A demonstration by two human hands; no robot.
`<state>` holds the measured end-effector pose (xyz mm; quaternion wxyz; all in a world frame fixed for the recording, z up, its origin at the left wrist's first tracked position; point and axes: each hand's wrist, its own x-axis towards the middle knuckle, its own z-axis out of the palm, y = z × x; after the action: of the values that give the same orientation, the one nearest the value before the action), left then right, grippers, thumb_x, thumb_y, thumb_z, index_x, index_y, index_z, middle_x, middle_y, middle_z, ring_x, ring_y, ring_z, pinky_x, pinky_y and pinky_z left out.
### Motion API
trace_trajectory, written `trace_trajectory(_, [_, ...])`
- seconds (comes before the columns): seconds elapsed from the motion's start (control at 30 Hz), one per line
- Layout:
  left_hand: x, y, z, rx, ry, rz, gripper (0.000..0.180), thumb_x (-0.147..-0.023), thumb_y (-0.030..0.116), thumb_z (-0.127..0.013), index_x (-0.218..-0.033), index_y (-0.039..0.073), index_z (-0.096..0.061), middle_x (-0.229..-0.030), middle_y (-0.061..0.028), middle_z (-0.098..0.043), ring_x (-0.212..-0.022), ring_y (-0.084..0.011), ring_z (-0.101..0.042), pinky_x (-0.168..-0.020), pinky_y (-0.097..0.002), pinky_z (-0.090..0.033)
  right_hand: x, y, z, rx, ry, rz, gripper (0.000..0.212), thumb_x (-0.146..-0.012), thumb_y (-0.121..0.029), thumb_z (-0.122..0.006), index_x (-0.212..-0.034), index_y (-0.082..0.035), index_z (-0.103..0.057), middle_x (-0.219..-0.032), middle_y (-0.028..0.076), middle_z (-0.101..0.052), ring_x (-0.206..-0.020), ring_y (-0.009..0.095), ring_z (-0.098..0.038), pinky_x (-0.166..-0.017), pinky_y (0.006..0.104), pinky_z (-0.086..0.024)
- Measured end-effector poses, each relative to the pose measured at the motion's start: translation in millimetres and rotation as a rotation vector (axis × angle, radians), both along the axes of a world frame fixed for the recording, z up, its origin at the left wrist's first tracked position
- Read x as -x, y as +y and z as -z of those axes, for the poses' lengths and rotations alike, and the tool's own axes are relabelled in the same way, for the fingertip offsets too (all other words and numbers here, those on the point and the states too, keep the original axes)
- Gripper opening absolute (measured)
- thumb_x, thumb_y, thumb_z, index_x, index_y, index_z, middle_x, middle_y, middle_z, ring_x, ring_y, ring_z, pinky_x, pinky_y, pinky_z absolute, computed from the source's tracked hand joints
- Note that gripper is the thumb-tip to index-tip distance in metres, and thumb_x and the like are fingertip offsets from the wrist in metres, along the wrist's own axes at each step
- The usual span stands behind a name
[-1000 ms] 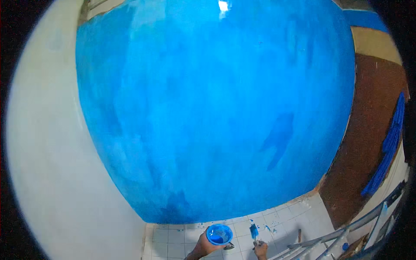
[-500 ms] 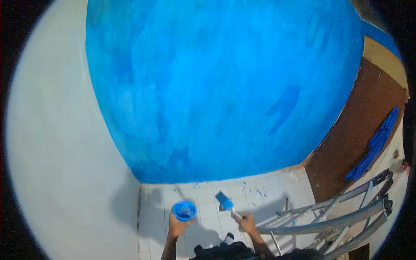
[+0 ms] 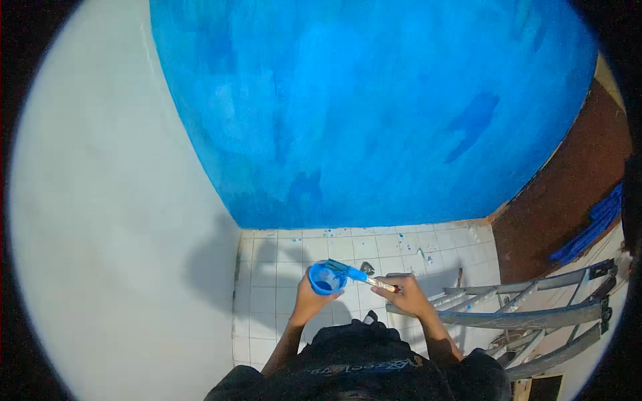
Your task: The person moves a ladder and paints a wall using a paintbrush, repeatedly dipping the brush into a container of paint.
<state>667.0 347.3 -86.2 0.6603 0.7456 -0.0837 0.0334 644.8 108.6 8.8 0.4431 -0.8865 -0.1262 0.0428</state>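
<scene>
My left hand is wrapped round a small blue cup with blue paint in its bottom. A paintbrush is in my right hand, gripped by its paint-smeared handle. Its bristles lie over the far rim of the cup, and blue paint coats its ferrule. I cannot tell whether the bristles touch the paint. Beyond both hands rises a blue wall, with darker patches low on the left and on the right.
To the left stands a white wall. A metal ladder lies or leans at the right. Behind it are a brown panel and a dark blue cloth-like bundle. Paint spots dot the white tiled floor.
The brush has come left, from beside the cup to over its rim. Both hands have risen in the picture, and the view has tipped further down, showing more of my dark shirt.
</scene>
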Motion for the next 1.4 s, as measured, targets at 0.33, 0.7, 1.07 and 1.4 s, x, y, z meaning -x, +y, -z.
trace_trajectory(0.33, [-8,14,5,-0.045,-0.093,-0.015,0.058,-0.061,0.011,-0.08,-0.111,0.002,-0.051,-0.104,-0.0128,-0.059,-0.098,-0.0246,-0.059,-0.083,-0.034,-0.047,-16,9,-74,0.669,-0.276,-0.351,0.023,-0.085,-0.029,-0.056,-0.098,-0.014,-0.068,-0.072,0.015,-0.061,-0.066,0.034,-0.06,-0.061,0.0432,-0.048])
trace_trajectory(0.7, [-7,-10,-19,-0.087,-0.22,-0.168,0.061,-0.059,0.02,-0.084,-0.108,0.004,-0.051,-0.099,-0.0132,-0.057,-0.093,-0.0304,-0.057,-0.079,-0.041,-0.045,-39,63,-120,0.838,-0.622,-0.615,0.006,-0.073,-0.012,-0.059,-0.069,-0.008,-0.062,-0.068,0.011,-0.061,-0.065,0.028,-0.063,-0.056,0.0404,-0.047])
trace_trajectory(1.07, [0,-16,-16,-0.168,-0.456,-0.383,0.062,-0.061,0.015,-0.081,-0.113,0.006,-0.047,-0.108,-0.0127,-0.054,-0.101,-0.033,-0.049,-0.088,-0.0443,-0.038,-38,102,-99,0.98,-0.753,-0.683,0.006,-0.067,-0.011,-0.064,-0.061,-0.012,-0.062,-0.064,0.005,-0.062,-0.063,0.02,-0.063,-0.052,0.031,-0.043])
trace_trajectory(1.4, [5,-20,0,-0.081,-0.397,-0.386,0.072,-0.06,0.013,-0.083,-0.119,0.005,-0.043,-0.114,-0.0155,-0.049,-0.107,-0.0343,-0.047,-0.087,-0.0447,-0.041,-45,111,-87,0.977,-0.673,-0.704,0.006,-0.068,-0.012,-0.064,-0.063,-0.012,-0.062,-0.067,0.009,-0.063,-0.066,0.023,-0.064,-0.054,0.0341,-0.047])
